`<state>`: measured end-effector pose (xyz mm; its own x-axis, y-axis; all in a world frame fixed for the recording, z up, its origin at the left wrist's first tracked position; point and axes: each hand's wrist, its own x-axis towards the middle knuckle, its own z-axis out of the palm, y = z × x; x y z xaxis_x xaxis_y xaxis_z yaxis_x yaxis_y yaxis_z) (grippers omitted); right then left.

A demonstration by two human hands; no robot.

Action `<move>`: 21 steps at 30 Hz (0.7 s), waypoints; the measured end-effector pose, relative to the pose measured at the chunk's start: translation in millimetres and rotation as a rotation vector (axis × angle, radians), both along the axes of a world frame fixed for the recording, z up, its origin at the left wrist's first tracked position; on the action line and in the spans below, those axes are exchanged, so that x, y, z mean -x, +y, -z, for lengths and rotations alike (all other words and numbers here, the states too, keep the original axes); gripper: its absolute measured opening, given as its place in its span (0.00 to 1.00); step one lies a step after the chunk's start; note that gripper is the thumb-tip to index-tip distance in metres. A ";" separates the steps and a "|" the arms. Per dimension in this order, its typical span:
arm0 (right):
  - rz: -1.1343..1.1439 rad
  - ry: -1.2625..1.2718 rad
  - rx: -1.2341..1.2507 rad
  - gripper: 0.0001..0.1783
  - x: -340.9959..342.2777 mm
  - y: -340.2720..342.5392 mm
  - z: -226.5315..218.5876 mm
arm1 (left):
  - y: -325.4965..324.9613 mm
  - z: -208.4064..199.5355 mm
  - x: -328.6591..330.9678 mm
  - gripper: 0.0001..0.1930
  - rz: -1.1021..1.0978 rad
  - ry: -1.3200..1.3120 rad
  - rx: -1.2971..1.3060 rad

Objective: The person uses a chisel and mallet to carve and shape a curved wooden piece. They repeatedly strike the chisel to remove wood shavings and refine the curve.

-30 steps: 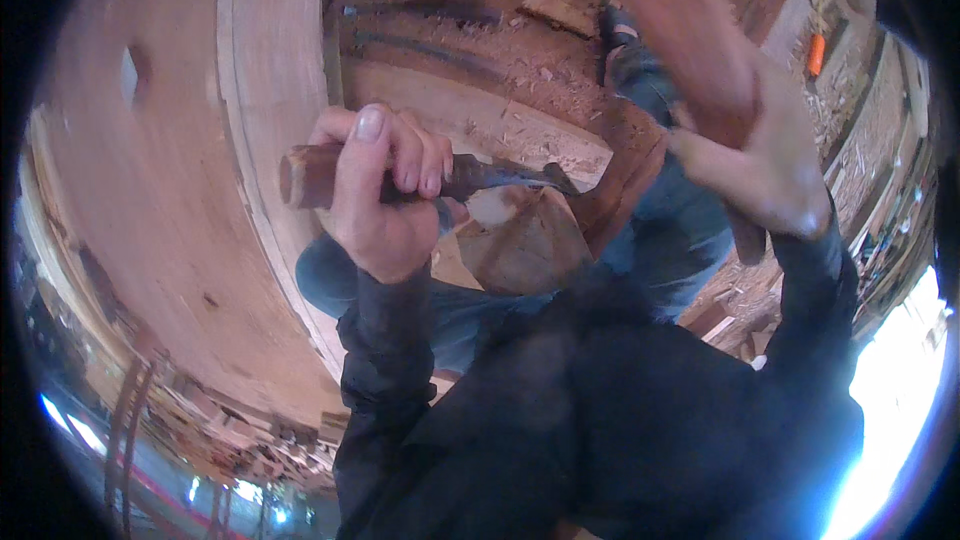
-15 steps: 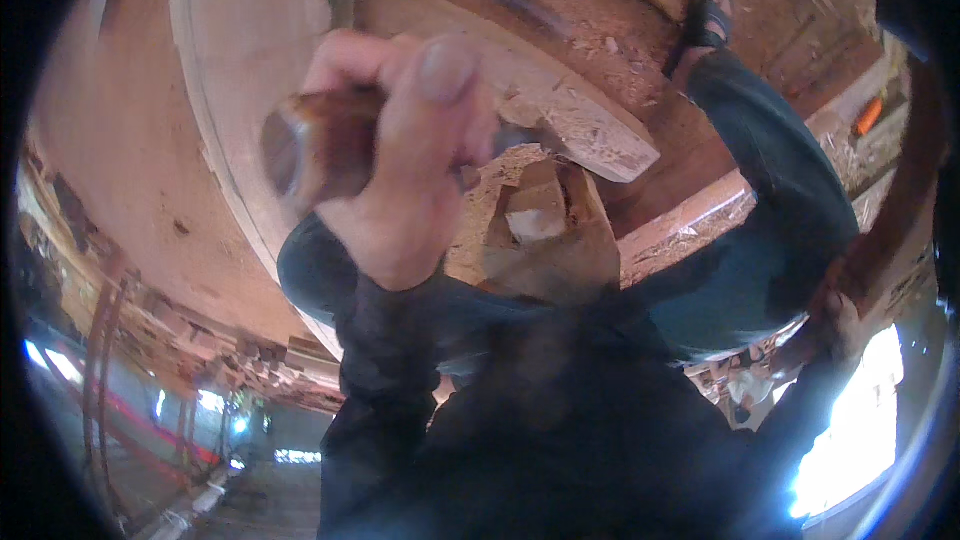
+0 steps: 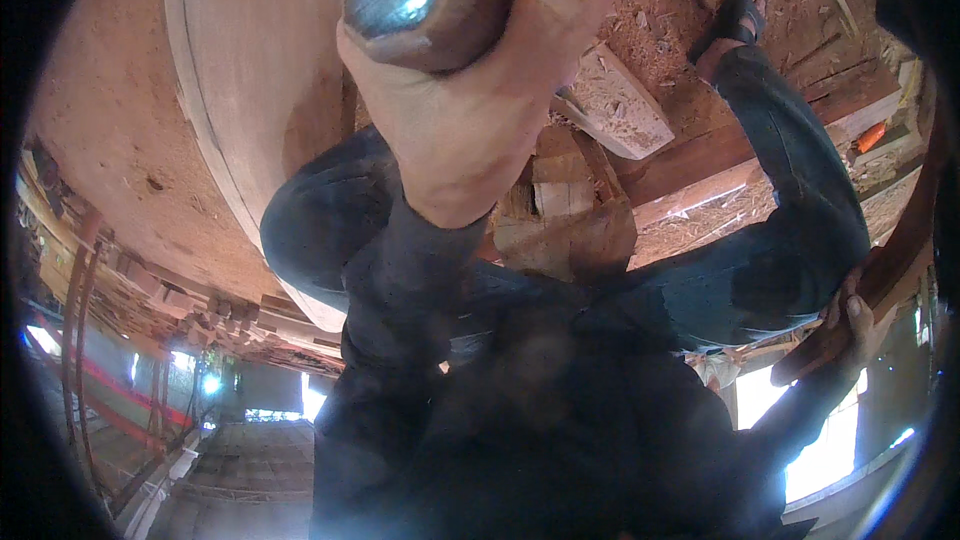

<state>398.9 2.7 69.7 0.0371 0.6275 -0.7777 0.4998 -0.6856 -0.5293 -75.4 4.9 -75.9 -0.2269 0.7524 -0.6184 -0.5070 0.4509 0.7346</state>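
A wooden handle [image 3: 425, 2] is clenched in the left hand [image 3: 470, 110], raised close to the camera above a wood block [image 3: 565, 225] wedged between the knees. A curved beam [image 3: 900, 260] is gripped by the right hand [image 3: 835, 335], apparently for balance.

Woodworking workshop: sawdust-strewn floor [image 3: 640, 10], timber planks [image 3: 700, 155], curved wooden hull [image 3: 260, 70].

Daylight glares from the lower edges; the centre is dark, blurred, fisheye-bent.

Sawdust-strewn floor [image 3: 690, 230]: wood chips, pale plank [image 3: 625, 105], orange tool [image 3: 870, 137]
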 end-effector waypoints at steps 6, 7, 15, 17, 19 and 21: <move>0.067 -0.001 -0.032 0.46 11.4 -3.9 0.4 | 9.6 -17.1 -9.3 0.09 0.034 0.138 0.072; 0.069 0.006 -0.038 0.46 11.5 -3.9 0.4 | 10.4 -18.6 -10.1 0.08 0.044 0.130 0.051; 0.214 -0.277 -0.125 0.43 46.3 -15.0 2.2 | -3.5 -19.3 -12.1 0.11 0.191 0.013 -0.142; 0.154 -0.288 -0.099 0.45 39.5 -13.3 -0.9 | 0.3 -18.9 -8.2 0.13 0.225 0.021 -0.172; 0.065 -0.289 -0.072 0.45 13.1 -14.7 0.9 | 0.4 -20.8 -7.4 0.13 0.239 0.045 -0.198; 0.000 -0.267 -0.062 0.44 -13.4 -17.2 1.6 | 2.1 -25.7 -7.4 0.13 0.254 0.068 -0.198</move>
<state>412.3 -14.5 68.1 0.2358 0.6738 -0.7003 0.6275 -0.6558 -0.4197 -68.0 7.0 -50.1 -0.0524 0.8944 -0.4442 -0.3436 0.4015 0.8490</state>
